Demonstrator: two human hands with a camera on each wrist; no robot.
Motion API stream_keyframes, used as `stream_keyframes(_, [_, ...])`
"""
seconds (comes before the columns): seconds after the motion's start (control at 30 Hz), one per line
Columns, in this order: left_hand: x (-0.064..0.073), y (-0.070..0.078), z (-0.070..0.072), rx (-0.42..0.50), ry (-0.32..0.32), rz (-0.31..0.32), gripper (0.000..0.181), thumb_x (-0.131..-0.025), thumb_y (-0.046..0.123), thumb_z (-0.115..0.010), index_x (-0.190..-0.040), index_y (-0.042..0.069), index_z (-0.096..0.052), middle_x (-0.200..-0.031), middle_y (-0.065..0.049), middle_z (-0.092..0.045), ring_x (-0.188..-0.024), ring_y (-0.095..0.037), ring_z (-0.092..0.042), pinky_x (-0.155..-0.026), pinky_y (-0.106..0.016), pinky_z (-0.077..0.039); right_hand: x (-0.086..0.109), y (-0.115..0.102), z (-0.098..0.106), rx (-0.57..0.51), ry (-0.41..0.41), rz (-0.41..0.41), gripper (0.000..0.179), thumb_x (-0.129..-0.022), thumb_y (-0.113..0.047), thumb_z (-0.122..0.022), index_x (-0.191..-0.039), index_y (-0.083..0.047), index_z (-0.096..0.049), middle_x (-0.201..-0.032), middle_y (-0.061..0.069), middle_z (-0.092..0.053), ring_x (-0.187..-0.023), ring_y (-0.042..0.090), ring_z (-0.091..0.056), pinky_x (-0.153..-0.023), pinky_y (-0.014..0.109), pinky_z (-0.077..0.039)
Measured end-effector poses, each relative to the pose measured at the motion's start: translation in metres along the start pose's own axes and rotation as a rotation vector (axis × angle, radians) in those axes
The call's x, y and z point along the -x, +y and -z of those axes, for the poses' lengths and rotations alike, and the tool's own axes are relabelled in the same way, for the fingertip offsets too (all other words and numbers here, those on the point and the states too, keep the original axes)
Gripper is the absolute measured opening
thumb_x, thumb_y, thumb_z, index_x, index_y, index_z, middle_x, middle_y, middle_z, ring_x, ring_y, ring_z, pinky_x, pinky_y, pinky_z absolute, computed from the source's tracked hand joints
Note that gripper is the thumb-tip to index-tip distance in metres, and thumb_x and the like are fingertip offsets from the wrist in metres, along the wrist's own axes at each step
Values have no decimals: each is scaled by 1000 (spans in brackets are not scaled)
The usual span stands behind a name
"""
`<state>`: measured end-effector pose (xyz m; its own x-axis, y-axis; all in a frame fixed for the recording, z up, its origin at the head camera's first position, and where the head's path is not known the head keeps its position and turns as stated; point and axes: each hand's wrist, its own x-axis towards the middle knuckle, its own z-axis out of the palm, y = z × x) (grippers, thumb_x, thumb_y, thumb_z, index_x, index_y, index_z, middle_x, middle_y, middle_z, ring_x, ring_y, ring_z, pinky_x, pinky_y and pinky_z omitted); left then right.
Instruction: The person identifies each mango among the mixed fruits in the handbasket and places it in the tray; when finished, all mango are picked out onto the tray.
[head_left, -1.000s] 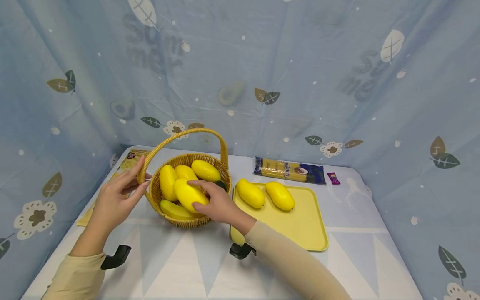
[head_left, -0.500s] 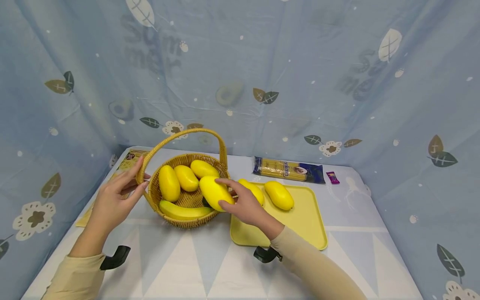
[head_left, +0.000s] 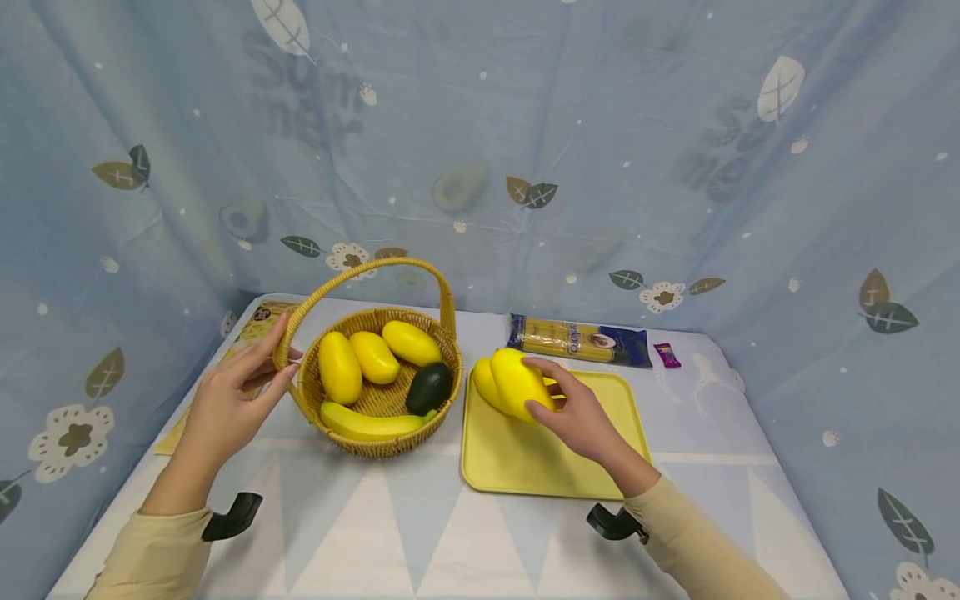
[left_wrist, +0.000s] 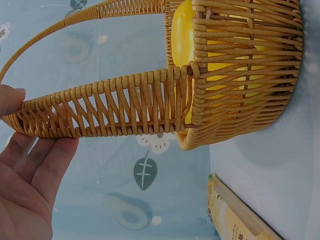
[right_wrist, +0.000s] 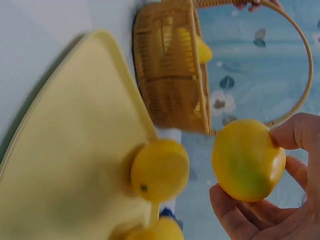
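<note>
My left hand (head_left: 228, 400) grips the side of the handle (left_wrist: 105, 105) of a wicker basket (head_left: 382, 448), thumb on one face and fingers on the other. With thumb and fingers my right hand (head_left: 581, 414) holds a yellow mango (right_wrist: 248, 160) above the yellow tray (head_left: 517, 479). In the right wrist view it hangs apart from the mango (right_wrist: 160, 170) on the tray; another mango shows at the bottom edge there. Inside the basket lie several mangoes (head_left: 340, 367), a banana (head_left: 371, 423) and a dark green avocado (head_left: 430, 387).
Behind the tray lies a pasta packet (head_left: 577, 340), with a small purple wrapped sweet (head_left: 667, 356) at its right. A yellow package (left_wrist: 240, 212) lies left of the basket. Patterned blue curtains surround the table on the back and sides.
My right hand has lifted a mango out of the basket and carried it right, over the tray. The avocado in the basket is uncovered now. My left hand stays on the handle.
</note>
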<state>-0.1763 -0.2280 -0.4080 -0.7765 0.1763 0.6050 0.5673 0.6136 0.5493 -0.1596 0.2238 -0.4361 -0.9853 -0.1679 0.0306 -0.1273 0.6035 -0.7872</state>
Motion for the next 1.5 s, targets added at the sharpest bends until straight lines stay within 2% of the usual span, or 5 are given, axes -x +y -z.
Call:
stream_keyframes(0.43, [0, 3, 0, -15, -10, 36, 86, -86, -10, -75, -157, 27, -42, -112, -11, -72, -103, 18, -51, -87, 1, -42, 25, 63, 67, 78, 142, -145, 62, -100, -22, -67, -156, -24, -39, -150, 23, -45, -117, 42, -56, -96, 55, -56])
stream_keyframes(0.8, [0, 1, -2, -1, 4, -18, 85, -84, -14, -75, -155, 19, -44, -110, -12, -73, -102, 17, -52, -88, -1, -44, 24, 113, 75, 123, 102, -385, 68, -101, -27, -65, -160, -20, -32, -155, 28, -36, -125, 48, -49, -103, 57, -51])
stream_keyframes(1.03, [0, 1, -1, -4, 12, -24, 86, -83, -15, -75, -155, 20, -44, -110, -12, -73, -102, 17, -52, -87, -2, -44, 22, 126, 72, 191, 88, -358, 62, -102, -32, -63, -158, -19, -39, -157, 26, -36, -123, 47, -51, -102, 57, -51])
stream_keyframes(1.27, [-1, 2, -1, -2, 14, -32, 87, -82, -16, -75, -155, 19, -45, -109, -12, -73, -102, 17, -53, -88, -2, -44, 20, 127, 68, 285, 128, -285, 66, -98, -23, -68, -156, -9, -40, -155, 28, -36, -134, 50, -41, -111, 66, -37])
stream_keyframes(1.5, [-1, 2, -1, -8, 5, -8, 86, -84, -14, -75, -156, 21, -44, -110, -12, -73, -102, 18, -52, -87, -1, -43, 21, 129, 69, 293, 158, -291, 69, -97, -22, -70, -156, -7, -37, -155, 29, -34, -137, 50, -37, -113, 66, -33])
